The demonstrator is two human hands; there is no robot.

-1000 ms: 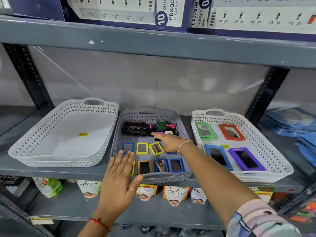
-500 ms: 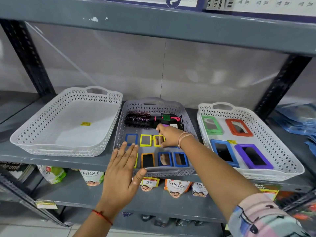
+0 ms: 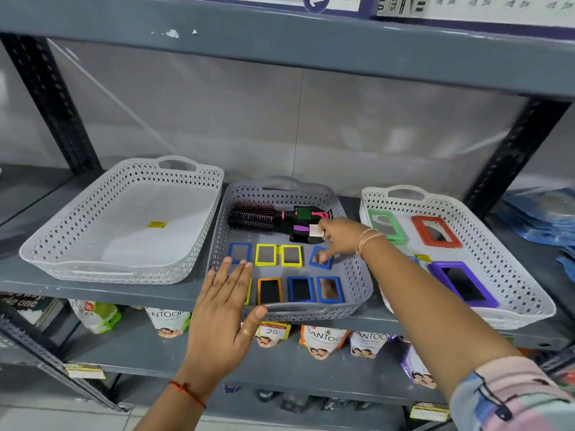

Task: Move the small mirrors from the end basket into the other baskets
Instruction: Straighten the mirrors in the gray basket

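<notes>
The grey middle basket (image 3: pixel 357 293) holds two rows of small framed mirrors: a blue one (image 3: pixel 239 252), two yellow ones (image 3: pixel 265 254), an orange one (image 3: pixel 269 290) and two more blue ones (image 3: pixel 300 289). My right hand (image 3: pixel 340 239) reaches into this basket, and its fingertips pinch the tilted small blue mirror (image 3: pixel 320 259) at the right end of the back row. My left hand (image 3: pixel 224 309) hovers flat and open over the basket's front left corner, partly hiding a yellow-framed mirror. The white basket (image 3: pixel 118 276) on the left holds only a yellow sticker.
Hairbrushes (image 3: pixel 252 216) lie across the back of the grey basket. The right white basket (image 3: pixel 529 306) holds larger mirrors: green (image 3: pixel 385 225), orange-red (image 3: pixel 435 231), purple (image 3: pixel 463 284). A shelf board runs overhead. Pouches hang on the shelf below.
My right hand has shifted right, from the second yellow mirror onto the blue one. That yellow mirror now lies straight. My left hand has barely moved.
</notes>
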